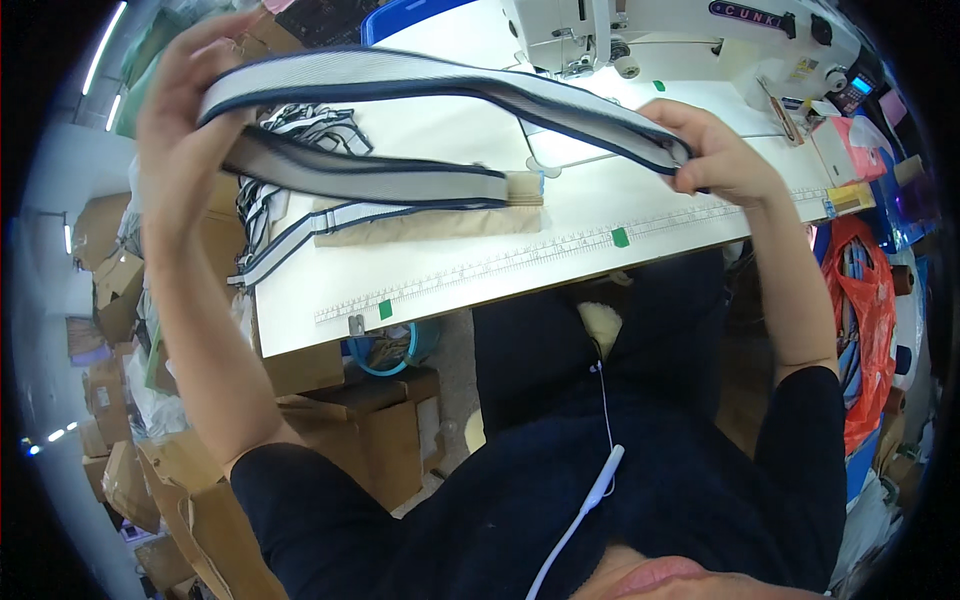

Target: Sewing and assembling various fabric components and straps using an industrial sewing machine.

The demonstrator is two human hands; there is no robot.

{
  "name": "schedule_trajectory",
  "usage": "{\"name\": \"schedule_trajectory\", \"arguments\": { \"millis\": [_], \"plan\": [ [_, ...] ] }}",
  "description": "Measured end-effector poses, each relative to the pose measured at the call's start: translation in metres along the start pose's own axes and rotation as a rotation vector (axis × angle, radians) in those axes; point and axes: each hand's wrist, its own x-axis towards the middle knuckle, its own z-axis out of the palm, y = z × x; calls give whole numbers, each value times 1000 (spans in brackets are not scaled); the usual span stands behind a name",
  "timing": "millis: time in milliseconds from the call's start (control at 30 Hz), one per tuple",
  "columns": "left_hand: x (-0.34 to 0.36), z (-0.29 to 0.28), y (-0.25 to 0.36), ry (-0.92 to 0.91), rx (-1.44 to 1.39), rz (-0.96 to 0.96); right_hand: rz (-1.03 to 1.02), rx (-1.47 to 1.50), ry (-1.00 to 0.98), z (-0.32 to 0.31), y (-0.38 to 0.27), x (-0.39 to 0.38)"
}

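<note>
A long white strap with navy edges is stretched above the table between my two hands. At the far left, my left hand grips it, its fingers partly hidden and blurred. My right hand pinches the strap's right end between thumb and fingers. From beside my left hand, a second length of striped strap runs back to the right, its end lying by a folded beige cloth. Another narrow strip lies along the cloth's left side. A heap of similar striped strips lies behind these lengths, drooping over the table's left edge.
A white sewing machine stands at the back of the white table. Along the front edge runs a ruler with green tape marks. Cardboard boxes fill the floor at left; a red plastic bag hangs at right.
</note>
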Motion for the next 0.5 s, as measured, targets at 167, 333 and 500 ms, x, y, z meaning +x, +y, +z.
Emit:
{"name": "schedule_trajectory", "arguments": {
  "millis": [167, 333, 500],
  "plan": [
    [-43, -72, 0, 194, 709, -130, -191, -136, -116, 87, 3, 53],
    [-77, -29, -43, -354, 685, -751, 46, -964, -76, 125, 30, 89],
    [-80, 91, -25, -508, 112, -312, -68, -1138, -22, 121, 44, 85]
  ]
}}
